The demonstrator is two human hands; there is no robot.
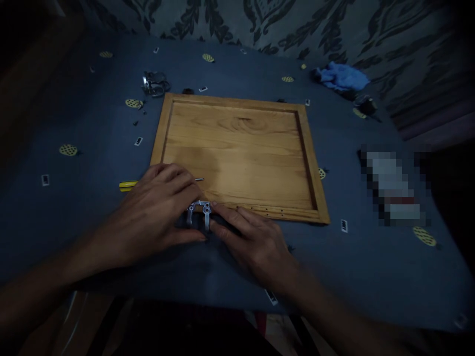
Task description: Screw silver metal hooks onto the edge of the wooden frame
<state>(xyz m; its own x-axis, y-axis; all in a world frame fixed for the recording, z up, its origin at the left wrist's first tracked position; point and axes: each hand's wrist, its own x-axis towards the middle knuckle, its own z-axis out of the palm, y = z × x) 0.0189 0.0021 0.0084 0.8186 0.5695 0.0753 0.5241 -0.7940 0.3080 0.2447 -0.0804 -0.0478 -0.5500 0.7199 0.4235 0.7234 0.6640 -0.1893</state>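
Note:
A silver metal hinge (199, 210) with two arms sits at the near edge of a framed wooden panel (237, 153). My left hand (159, 207) is curled round the hinge's left side, its thumb stretched below. From the right, the index finger and thumb of my right hand (256, 242) pinch the hinge's other arm. A screwdriver with a yellow handle (128, 186) passes beneath my left hand, its metal tip showing over the panel; whether the fingers also grip it is hidden. Several small dark holes run along the panel's near rail, right of the hinge.
More shiny metal hardware (155, 84) lies beyond the panel's far left corner, with a few small screws (141, 106) nearby. A blue cloth (343, 76) and a dark object (366, 106) are at the far right. Right of the panel is a blurred-out flat item (393, 185). A patterned blue cover (92, 123) spans the table.

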